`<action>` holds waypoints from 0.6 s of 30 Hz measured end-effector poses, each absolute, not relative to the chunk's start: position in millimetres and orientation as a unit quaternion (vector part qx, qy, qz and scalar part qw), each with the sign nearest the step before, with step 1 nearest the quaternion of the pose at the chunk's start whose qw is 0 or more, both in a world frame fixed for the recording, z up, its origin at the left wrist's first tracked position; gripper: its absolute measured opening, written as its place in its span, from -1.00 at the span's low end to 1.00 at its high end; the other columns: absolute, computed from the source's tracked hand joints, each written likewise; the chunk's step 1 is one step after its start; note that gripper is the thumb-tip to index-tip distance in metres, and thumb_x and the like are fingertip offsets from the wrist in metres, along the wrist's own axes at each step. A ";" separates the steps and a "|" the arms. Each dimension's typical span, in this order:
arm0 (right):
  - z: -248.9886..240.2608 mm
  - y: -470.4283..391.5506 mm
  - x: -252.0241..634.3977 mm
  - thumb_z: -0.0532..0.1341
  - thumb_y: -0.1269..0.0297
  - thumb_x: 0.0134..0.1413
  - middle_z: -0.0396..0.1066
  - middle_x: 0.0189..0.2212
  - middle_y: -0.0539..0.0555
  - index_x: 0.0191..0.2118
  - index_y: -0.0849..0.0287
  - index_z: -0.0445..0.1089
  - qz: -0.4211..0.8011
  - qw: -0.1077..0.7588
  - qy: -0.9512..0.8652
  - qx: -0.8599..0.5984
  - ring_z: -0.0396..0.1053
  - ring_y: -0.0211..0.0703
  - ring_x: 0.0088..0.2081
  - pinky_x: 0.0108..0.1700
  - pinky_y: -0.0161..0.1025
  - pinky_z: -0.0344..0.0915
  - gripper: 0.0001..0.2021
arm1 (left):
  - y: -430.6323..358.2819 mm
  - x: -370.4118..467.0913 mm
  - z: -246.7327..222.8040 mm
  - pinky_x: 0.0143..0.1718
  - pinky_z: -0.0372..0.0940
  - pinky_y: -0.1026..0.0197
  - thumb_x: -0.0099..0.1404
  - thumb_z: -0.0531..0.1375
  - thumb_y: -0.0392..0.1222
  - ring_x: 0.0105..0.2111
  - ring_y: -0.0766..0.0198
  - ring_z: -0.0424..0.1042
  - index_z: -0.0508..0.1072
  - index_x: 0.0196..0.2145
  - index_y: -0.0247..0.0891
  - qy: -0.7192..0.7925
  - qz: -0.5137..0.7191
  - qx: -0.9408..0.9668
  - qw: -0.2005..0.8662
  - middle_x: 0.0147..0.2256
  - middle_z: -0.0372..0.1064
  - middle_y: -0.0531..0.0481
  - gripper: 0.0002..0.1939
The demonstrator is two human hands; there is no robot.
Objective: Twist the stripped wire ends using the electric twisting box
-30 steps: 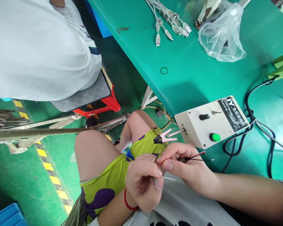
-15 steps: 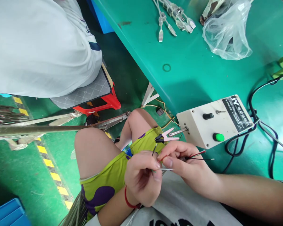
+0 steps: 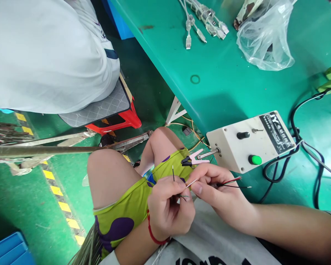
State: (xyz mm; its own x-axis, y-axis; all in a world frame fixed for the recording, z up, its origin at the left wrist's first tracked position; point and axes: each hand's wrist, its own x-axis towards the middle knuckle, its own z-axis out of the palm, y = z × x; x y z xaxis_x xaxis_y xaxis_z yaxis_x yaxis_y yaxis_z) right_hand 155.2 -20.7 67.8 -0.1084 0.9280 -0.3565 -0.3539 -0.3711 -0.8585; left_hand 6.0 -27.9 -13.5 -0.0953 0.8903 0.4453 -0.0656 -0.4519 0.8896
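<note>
My left hand (image 3: pixel 169 206), with a red cord round the wrist, is closed in a pinch on thin wires. A black wire end (image 3: pixel 173 173) stands up from its fingers, and fine dark wire ends show below the thumb. Opposite it, my right hand (image 3: pixel 219 189) pinches the same cable's wires. A short white wire (image 3: pixel 191 183) spans the gap between both sets of fingertips. Red and black wires (image 3: pixel 231 182) stick out on the right hand's far side. Just above the hands, a pink clip (image 3: pixel 194 158) with black tips sits on the shaft of a white machine box (image 3: pixel 252 141).
The green table (image 3: pixel 165 62) bears clear-ended USB cables (image 3: pixel 206 20), a plastic bag (image 3: pixel 267 40) and black cords (image 3: pixel 318 169). To the left, a person in white (image 3: pixel 49 55) sits on a red stool (image 3: pixel 127 119). A metal bar (image 3: pixel 57 151) crosses beside my knee.
The black wire end has come away from the clip's tips and now points upward. My left hand has shifted slightly right, and the white wire has tilted up.
</note>
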 end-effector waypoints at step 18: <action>70.6 -27.6 157.8 0.51 0.09 0.53 0.32 -0.52 -0.13 -0.18 0.08 0.59 0.686 0.459 -0.325 -0.461 0.09 -0.31 -0.49 -0.42 -0.35 0.07 -0.76 | -15.9 12.1 0.5 -0.50 0.45 0.18 0.57 0.25 -0.31 -0.61 0.27 0.38 0.55 0.07 -0.15 0.348 0.650 0.604 0.305 -0.46 0.45 0.10 -0.81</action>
